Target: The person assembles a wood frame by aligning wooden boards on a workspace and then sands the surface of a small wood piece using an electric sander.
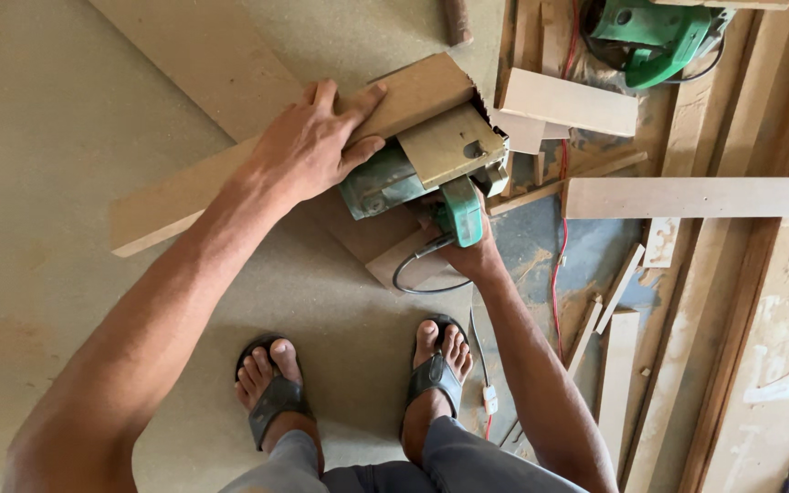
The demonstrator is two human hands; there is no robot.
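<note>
Gripped: green handle of circular saw, enclosed by right hand, fingers mostly hidden beneath the handle. Left hand: palm down, fingers spread flat on long wooden board, pressing it, closed on nothing. Saw sits on the board just right of the left hand, above the right. Blade hidden by guard. Black cord loops below. Second green power tool cut off at top edge. Offcuts scattered at right.

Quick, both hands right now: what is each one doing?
Left hand: open, pressed flat on the wooden board.
Right hand: closed around the green saw handle.
</note>
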